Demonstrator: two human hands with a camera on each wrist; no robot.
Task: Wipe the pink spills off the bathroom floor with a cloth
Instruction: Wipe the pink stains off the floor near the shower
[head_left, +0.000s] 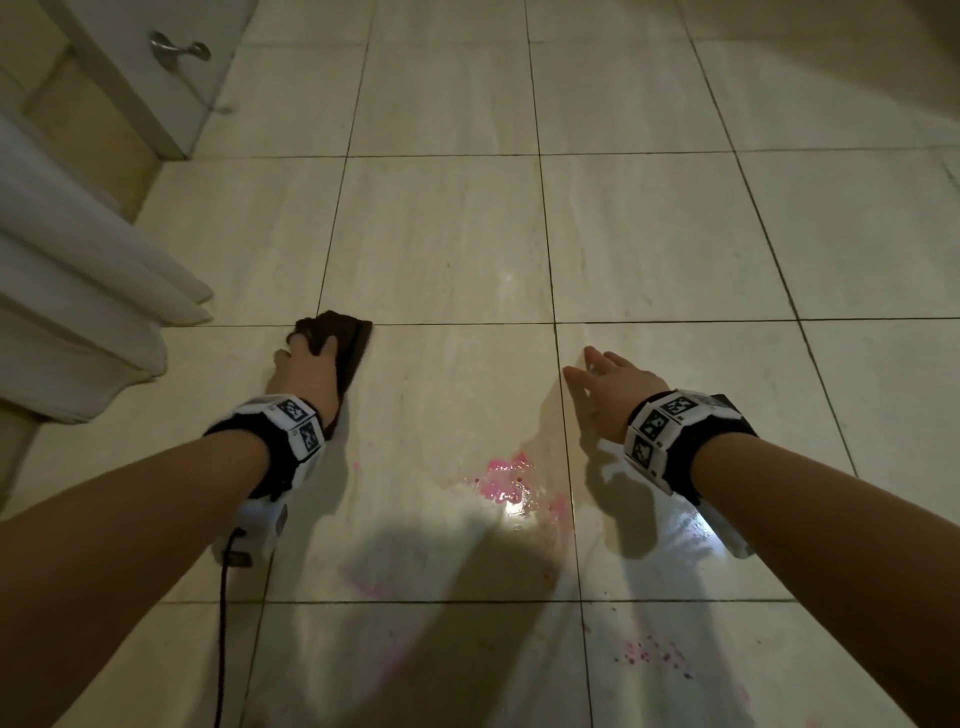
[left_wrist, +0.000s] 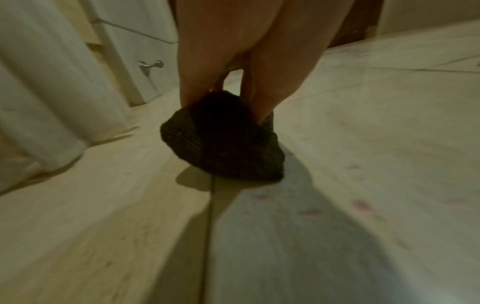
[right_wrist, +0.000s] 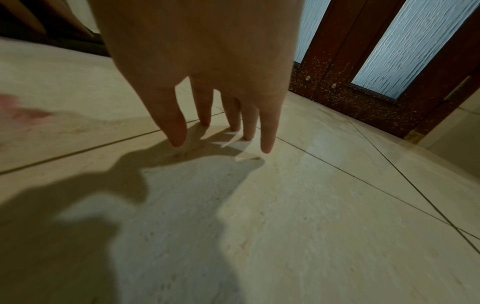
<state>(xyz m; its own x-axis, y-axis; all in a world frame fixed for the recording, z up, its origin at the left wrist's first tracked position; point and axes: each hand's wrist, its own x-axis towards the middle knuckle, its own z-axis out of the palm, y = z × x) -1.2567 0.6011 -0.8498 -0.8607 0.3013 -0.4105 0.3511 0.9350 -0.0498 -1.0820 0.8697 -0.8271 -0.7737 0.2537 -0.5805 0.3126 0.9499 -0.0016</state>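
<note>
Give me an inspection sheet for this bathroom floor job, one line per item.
Surface: tiled floor, wet sheen near the spills.
Job's things: dark cloth on the floor; bright pink spill; pink specks nearer the person.
Clutter: nothing seen.
Grips: left hand holds the cloth; right hand open, fingers spread, holding nothing.
Cables: black cable hangs from the left wrist unit.
Surroundings: white curtain, metal door stop, wooden door.
</note>
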